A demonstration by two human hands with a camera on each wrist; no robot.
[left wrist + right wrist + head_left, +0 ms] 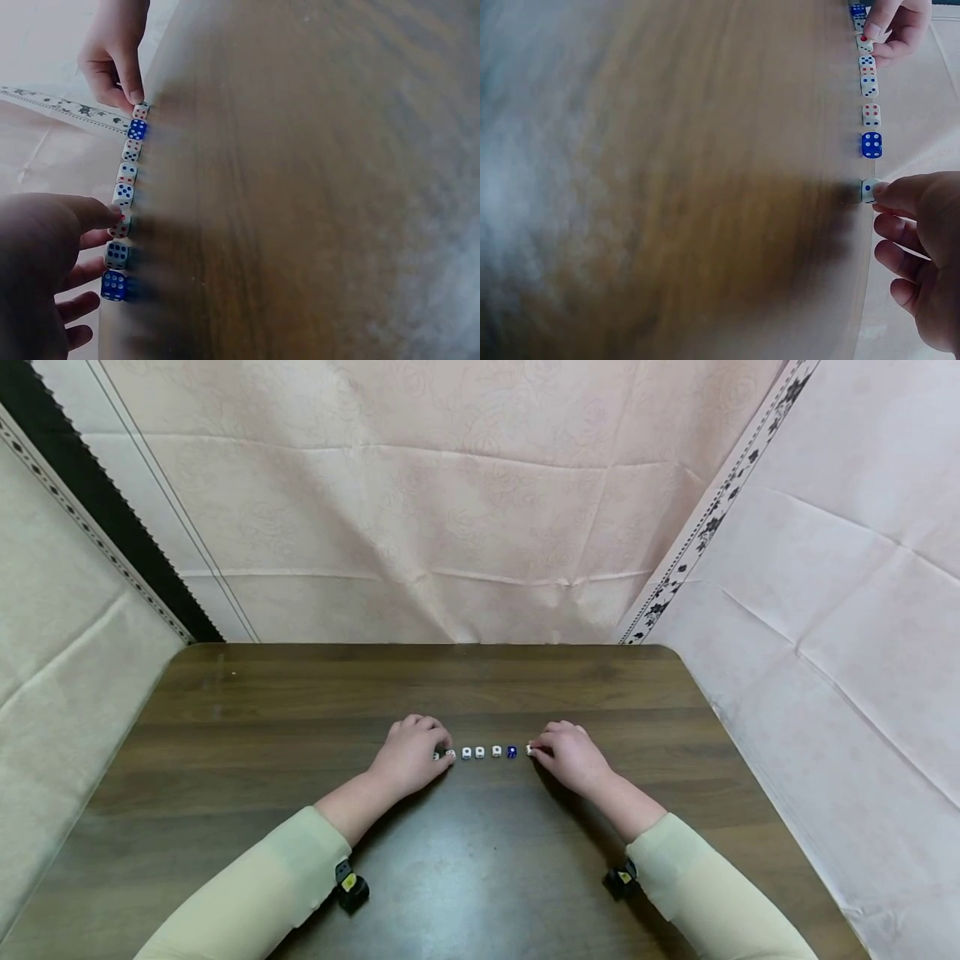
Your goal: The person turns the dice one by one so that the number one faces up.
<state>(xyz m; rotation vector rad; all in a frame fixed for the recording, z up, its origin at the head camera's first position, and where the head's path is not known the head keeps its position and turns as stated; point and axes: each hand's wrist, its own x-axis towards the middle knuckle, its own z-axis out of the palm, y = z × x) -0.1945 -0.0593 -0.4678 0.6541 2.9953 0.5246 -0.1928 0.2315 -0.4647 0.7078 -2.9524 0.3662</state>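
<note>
Several small dice stand in a row across the table, mostly white with two blue ones. At the row's right end, my right hand (573,758) pinches a white die (868,190) between thumb and finger. Just inside it is a blue die (871,145), a small gap away. My left hand (411,753) pinches a white die with a red pip (120,223) in the left part of the row. Beyond that hand's grip, a white die (116,255) and a blue die (114,286) form the left end, mostly hidden by the hand in the head view. White dice (480,752) fill the middle.
The brown wood-grain table (465,693) has rounded far corners. Pale patterned cloth (450,510) hangs behind it, with more cloth at both sides. A small black device (350,887) is strapped at the left sleeve, another black device (621,880) at the right.
</note>
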